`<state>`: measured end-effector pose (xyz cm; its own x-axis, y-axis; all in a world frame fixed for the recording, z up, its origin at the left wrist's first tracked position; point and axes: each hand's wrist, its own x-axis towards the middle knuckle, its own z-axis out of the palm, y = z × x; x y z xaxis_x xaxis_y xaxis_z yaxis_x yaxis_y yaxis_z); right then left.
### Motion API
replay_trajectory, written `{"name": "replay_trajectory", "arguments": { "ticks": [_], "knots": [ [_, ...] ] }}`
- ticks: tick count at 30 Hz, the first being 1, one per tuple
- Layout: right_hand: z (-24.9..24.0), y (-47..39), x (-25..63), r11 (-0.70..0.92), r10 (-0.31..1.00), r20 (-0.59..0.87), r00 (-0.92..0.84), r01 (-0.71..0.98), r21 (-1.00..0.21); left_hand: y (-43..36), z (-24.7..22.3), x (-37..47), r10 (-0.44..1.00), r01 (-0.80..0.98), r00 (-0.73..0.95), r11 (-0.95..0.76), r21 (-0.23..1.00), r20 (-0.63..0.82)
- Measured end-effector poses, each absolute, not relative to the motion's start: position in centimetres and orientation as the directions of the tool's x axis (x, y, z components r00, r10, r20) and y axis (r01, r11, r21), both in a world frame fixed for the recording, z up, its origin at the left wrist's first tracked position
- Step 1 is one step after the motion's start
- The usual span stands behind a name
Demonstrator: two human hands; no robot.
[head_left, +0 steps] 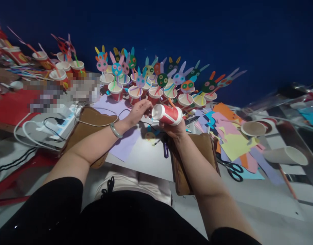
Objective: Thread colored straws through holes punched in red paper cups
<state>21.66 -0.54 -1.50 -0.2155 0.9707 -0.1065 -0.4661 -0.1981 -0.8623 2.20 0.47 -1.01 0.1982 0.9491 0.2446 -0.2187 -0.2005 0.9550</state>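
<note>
My right hand point(175, 128) is wrapped round a red and white paper cup point(169, 115), which lies tilted on its side above the table. My left hand point(140, 110) is just left of the cup's white end, its fingers curled together; what they hold, if anything, is hidden. Below the hands, a small yellow paper face point(150, 136) with blue pieces lies on the white surface. A dark purple pen-like tool point(166, 150) lies to its right. Behind the hands stand several red cups point(154, 96) with colourful paper rabbit heads point(162, 80) on top.
Paper scraps point(235, 144) and black-handled scissors point(234, 170) lie at the right, near loose paper cups point(253, 128). Brown cushions point(91, 124) flank the work surface. A white power strip point(62, 127) with cables and more cups point(59, 77) are at the left.
</note>
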Motion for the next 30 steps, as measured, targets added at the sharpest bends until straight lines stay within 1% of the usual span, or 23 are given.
{"name": "replay_trajectory", "arguments": {
  "ticks": [4,7,10,15,19,25,30],
  "knots": [
    [-1.32,-0.55,21.25,-0.188,0.974,-0.108,-0.200,-0.441,-0.878,0.10,-1.24,1.90,0.933,-0.240,0.215,-0.235,0.942,0.287],
    [-1.18,-0.54,21.27,-0.188,0.976,-0.128,-0.174,-0.397,-0.898,-0.17,-0.92,1.76,0.917,-0.214,0.231,-0.279,0.936,0.326],
    [-1.41,-0.46,21.42,-0.168,0.979,-0.107,-0.171,-0.400,-0.901,-0.35,-0.75,1.70,0.909,-0.184,0.242,-0.300,0.936,0.339],
    [-1.94,-0.31,21.35,-0.180,0.974,-0.102,-0.203,-0.416,-0.891,-0.21,-0.97,1.55,0.909,-0.151,0.259,-0.295,0.944,0.325],
    [-1.96,-0.37,21.27,-0.154,0.979,-0.079,-0.190,-0.422,-0.893,-0.10,-0.97,1.38,0.906,-0.147,0.268,-0.299,0.943,0.329],
    [-1.78,-0.45,21.08,-0.216,0.970,-0.148,-0.193,-0.399,-0.891,-0.13,-0.83,1.23,0.908,-0.138,0.302,-0.258,0.956,0.289],
    [-2.07,-0.40,20.81,-0.206,0.971,-0.127,-0.204,-0.430,-0.879,-0.01,-0.95,1.22,0.912,-0.117,0.323,-0.227,0.967,0.253]
  ]
}}
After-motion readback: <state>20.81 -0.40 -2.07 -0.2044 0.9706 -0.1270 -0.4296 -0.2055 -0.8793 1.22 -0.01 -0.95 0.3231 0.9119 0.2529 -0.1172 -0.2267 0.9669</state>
